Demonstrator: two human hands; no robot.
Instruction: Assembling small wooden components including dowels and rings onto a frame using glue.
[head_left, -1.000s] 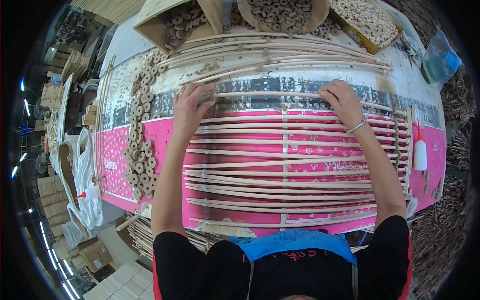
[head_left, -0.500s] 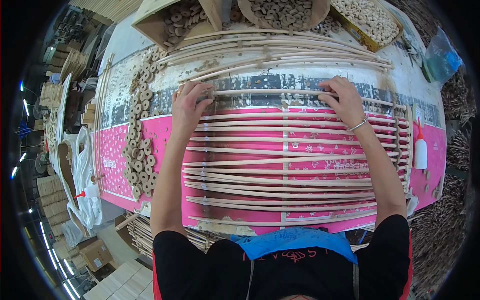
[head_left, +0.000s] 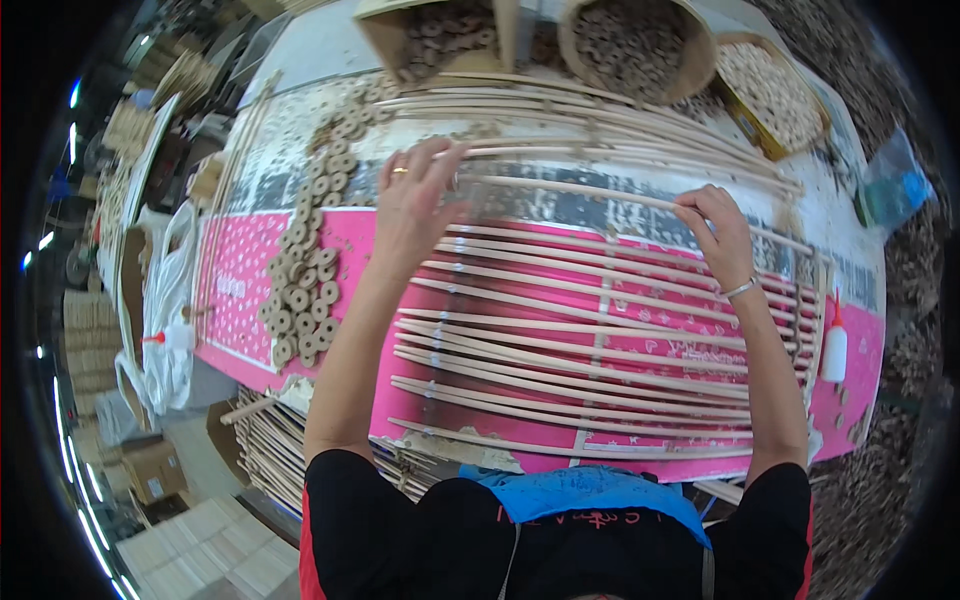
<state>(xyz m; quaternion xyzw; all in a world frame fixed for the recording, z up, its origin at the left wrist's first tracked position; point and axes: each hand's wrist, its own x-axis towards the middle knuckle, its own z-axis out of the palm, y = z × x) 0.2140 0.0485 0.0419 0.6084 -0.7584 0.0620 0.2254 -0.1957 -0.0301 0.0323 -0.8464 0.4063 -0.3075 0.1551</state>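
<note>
My right hand (head_left: 718, 235), wearing a thin bracelet, pinches a pale wooden rod (head_left: 580, 188) near its right part. This rod lies across the dark band of the table, beyond the others. My left hand (head_left: 415, 205), with a ring on one finger, is by the rod's left end. Its thumb and fingers are apart, though blurred, and nothing shows held in them. Closer to me, several similar rods (head_left: 560, 340) lie side by side over the pink cover (head_left: 240, 330), their right ends meeting small wooden rings (head_left: 800, 300).
Loose wooden rings (head_left: 300, 290) are heaped left of my left forearm. Behind lie more rods (head_left: 560, 105), a wooden box (head_left: 380, 30), a round tub of rings (head_left: 705, 60) and a box of pale beads (head_left: 770, 95). A white glue bottle with a red tip (head_left: 834, 350) stands at right.
My left hand has parted its thumb and fingers at the rod's left end. My right hand still pinches the rod. The whole view has shifted and tilted a little.
</note>
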